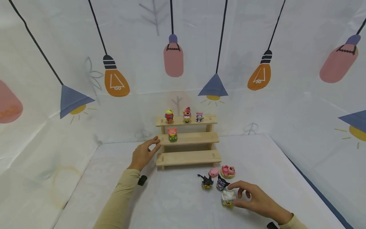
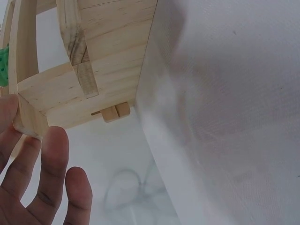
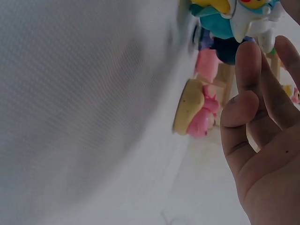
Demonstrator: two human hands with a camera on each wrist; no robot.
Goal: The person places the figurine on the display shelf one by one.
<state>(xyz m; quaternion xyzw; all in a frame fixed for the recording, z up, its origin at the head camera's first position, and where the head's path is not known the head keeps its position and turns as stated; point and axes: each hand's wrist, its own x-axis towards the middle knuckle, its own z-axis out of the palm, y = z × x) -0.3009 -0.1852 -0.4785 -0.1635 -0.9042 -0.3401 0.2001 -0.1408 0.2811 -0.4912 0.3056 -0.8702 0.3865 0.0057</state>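
Note:
On the wooden three-tier display stand (image 1: pixel 188 157), my left hand (image 1: pixel 144 154) touches the left end of the middle plank, its fingers loosely extended. The left wrist view shows the fingertips at the plank's end (image 2: pixel 33 117). Low on the right, my right hand (image 1: pixel 254 197) pinches a white, yellow and teal figurine (image 1: pixel 228 196) between thumb and fingers. In the right wrist view the figurine (image 3: pixel 243 18) is cut off by the frame's top. Just beyond it stand a purple-striped figurine (image 1: pixel 221 183) and a black-and-yellow figurine (image 1: pixel 207 182).
A pink figurine (image 1: pixel 213 172) and a pink bear on a tan base (image 1: pixel 227 171) lie before the stand. The top plank bears three figurines, including a red one (image 1: pixel 187 114); a pink-and-green figurine (image 1: pixel 172 134) sits on the middle plank. A printed white backdrop (image 1: pixel 137 111) rises behind.

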